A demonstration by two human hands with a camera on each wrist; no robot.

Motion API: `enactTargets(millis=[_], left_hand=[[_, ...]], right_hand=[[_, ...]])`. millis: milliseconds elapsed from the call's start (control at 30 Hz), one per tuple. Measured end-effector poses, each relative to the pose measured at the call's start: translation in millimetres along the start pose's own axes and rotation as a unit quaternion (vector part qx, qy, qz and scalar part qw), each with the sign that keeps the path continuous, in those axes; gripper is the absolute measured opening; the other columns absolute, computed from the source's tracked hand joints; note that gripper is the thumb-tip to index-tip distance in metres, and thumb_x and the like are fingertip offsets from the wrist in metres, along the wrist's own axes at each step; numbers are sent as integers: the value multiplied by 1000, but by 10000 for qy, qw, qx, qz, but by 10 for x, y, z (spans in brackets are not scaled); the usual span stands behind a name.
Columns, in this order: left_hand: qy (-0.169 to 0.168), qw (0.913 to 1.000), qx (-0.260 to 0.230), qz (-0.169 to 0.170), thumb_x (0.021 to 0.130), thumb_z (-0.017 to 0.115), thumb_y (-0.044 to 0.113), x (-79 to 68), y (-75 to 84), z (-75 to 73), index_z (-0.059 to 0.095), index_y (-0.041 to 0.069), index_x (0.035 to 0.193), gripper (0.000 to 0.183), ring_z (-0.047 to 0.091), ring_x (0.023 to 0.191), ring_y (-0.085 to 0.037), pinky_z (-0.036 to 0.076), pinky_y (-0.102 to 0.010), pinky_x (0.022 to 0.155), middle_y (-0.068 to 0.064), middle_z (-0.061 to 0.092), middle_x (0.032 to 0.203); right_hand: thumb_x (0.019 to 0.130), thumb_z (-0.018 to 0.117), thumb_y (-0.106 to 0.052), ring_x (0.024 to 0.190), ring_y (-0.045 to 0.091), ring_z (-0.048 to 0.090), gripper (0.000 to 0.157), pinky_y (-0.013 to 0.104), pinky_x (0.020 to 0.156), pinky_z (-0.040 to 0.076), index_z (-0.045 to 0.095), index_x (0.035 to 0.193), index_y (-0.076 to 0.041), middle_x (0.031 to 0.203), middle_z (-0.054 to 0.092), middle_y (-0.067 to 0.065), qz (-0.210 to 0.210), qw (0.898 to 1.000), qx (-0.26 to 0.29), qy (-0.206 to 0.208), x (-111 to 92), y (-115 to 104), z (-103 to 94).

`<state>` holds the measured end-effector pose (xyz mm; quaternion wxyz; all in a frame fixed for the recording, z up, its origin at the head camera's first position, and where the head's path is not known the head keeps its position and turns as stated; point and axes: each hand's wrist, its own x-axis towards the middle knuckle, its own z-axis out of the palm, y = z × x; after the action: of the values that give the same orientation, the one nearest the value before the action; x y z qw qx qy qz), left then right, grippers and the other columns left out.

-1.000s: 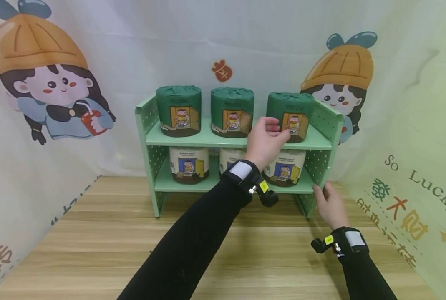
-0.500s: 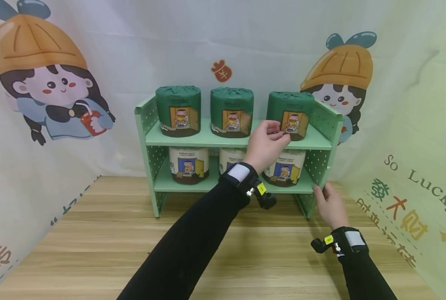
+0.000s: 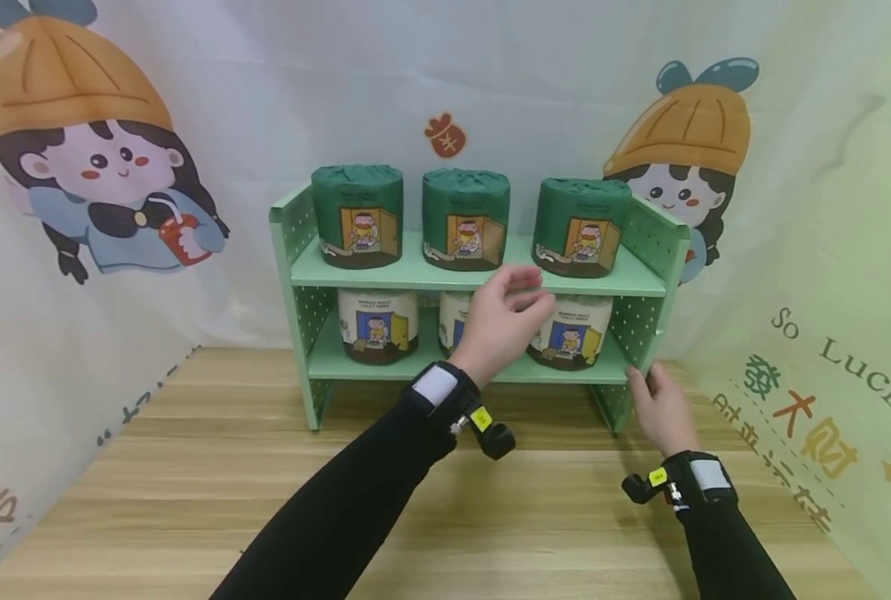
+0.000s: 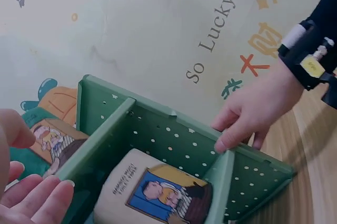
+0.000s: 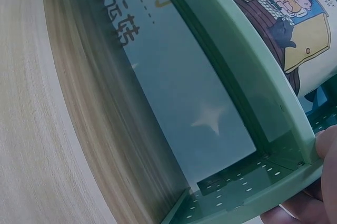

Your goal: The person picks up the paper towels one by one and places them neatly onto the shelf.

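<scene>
My left hand (image 3: 503,323) hovers in front of the green two-tier shelf (image 3: 415,282), fingers loosely bent and holding nothing. In the head view it overlaps the middle white toilet roll (image 3: 453,318). Just beyond its fingertips stands the right green-wrapped toilet roll (image 3: 582,227) on the upper tier. With the right hand (image 3: 663,410) I grip the shelf's right side panel low down. The right wrist view shows the thumb (image 5: 327,140) at the front edge and the other fingers curled behind the panel. Below, the right white roll (image 4: 158,192) sits upright.
Two more green rolls, the left one (image 3: 357,218) and the middle one (image 3: 465,220), share the upper tier. Another white roll (image 3: 377,325) stands at lower left. The shelf rests on a wooden table (image 3: 190,467) before a printed cloth backdrop (image 3: 265,100).
My left hand has drawn back from the right green roll, moving left and down toward me. That roll now stands slightly further back. The right hand stays on the side panel.
</scene>
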<state>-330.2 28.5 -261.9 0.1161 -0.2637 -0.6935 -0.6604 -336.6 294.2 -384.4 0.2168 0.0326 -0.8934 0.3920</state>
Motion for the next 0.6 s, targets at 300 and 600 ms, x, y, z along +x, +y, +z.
enactTargets(millis=[300,600], left_hand=[[-109,9995,270,-101,98,66,17,-379,-234,-231,53,10,133,38,56,111,-10,52,-33,90,-2,56,130],[-481,9939,952,-266,97,67,26,-818,-432,-506,48,8,140,50,49,121,-16,47,-41,97,-6,51,138]], right_hand=[[110,38,-34,94,35,58,44,46,67,48,47,139,-2,122,59,26,-77,9999,-119,70,-16,55,-49],[110,35,-35,98,40,57,49,54,73,50,41,140,2,120,57,29,93,9996,-194,-172,-46,-19,-93]])
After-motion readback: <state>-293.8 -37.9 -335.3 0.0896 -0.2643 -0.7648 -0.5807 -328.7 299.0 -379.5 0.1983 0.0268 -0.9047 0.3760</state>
